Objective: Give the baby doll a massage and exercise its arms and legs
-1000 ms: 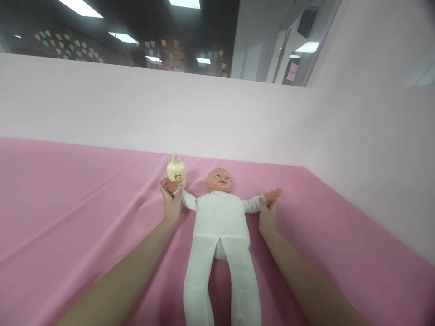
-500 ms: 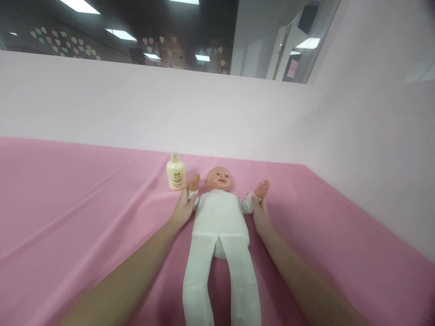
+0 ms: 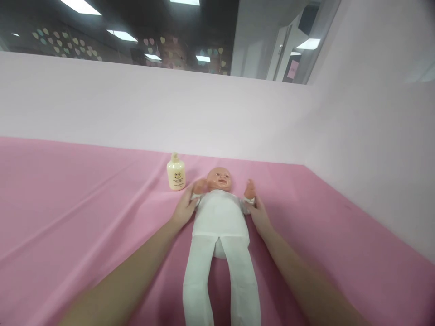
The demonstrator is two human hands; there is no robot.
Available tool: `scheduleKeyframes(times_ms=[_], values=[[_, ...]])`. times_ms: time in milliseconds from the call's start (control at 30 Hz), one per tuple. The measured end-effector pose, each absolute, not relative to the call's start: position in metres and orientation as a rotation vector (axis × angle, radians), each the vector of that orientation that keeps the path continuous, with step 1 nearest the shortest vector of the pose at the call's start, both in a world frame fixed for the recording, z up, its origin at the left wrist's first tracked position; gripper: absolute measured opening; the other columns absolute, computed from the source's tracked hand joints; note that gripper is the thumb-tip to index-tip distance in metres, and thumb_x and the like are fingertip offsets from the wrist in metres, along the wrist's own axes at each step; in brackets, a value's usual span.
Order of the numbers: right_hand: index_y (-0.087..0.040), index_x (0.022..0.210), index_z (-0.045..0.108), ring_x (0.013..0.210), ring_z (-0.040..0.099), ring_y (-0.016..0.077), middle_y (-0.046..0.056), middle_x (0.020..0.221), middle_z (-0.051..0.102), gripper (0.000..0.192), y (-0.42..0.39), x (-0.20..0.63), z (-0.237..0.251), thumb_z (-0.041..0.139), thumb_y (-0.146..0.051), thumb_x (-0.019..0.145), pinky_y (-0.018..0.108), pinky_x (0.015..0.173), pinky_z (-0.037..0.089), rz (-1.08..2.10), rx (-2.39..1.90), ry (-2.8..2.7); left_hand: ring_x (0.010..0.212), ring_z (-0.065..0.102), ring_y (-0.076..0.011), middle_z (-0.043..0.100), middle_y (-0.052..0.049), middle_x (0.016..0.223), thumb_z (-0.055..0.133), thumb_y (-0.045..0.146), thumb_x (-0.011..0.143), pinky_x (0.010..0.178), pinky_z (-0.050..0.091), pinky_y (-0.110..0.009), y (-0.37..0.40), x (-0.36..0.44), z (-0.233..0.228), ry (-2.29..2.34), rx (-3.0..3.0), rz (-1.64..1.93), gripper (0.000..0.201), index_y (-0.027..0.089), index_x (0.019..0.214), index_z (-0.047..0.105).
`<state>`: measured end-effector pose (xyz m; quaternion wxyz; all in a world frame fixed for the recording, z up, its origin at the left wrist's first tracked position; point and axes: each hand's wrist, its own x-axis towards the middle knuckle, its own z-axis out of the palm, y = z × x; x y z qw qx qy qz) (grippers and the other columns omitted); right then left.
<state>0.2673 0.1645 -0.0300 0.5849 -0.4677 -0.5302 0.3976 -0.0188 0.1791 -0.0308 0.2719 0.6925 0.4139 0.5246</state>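
A doll dressed in white is laid face up on a pink-covered worktop, legs nearest, its raised forearms held near the wrists by the left hand and the right hand, each curled closed around a sleeve. Just beyond the left hand, a pale yellow bottle is stood upright near the doll's head. The worktop is backed by a white wall, above which a dark window is seen.

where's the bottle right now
In the head view, the bottle stands on the pink cloth left of the doll's head, just beyond the left hand.
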Motion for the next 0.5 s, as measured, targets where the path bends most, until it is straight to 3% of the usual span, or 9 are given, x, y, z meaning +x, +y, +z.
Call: scheduleKeyframes(times_ms=[100,200,500], values=[[-0.026,0.115,0.062,0.11,0.058,0.0252,0.004,0.116,0.066,0.044,0.159,0.262,-0.024,0.065,-0.032,0.072,0.043,0.099,0.045,0.891,-1.09,-1.442,0.125,0.045,-0.0233,0.053,-0.004,0.133,0.045,0.017,0.085,0.109,0.032,-0.043,0.175,-0.013,-0.026,1.056,2.155,1.204,0.049,0.027,0.132,0.049],[-0.027,0.115,0.063,0.116,0.055,0.0244,0.002,0.12,0.064,0.044,0.158,0.259,-0.023,0.063,-0.029,0.071,0.043,0.101,0.043,0.866,-1.064,-1.467,0.123,0.047,-0.0241,0.054,-0.004,0.131,0.044,0.016,0.084,0.107,0.034,-0.044,0.172,-0.011,-0.021,1.097,2.165,1.18,0.05,0.028,0.133,0.049],[-0.022,0.112,0.06,0.104,0.061,0.0252,0.006,0.107,0.067,0.041,0.172,0.271,-0.04,0.063,-0.043,0.076,0.044,0.096,0.048,1.006,-1.034,-0.965,0.118,0.05,-0.0239,0.055,-0.009,0.125,0.052,0.037,0.088,0.101,0.039,-0.042,0.182,-0.019,-0.033,1.19,1.453,1.62,0.044,0.023,0.129,0.041]])
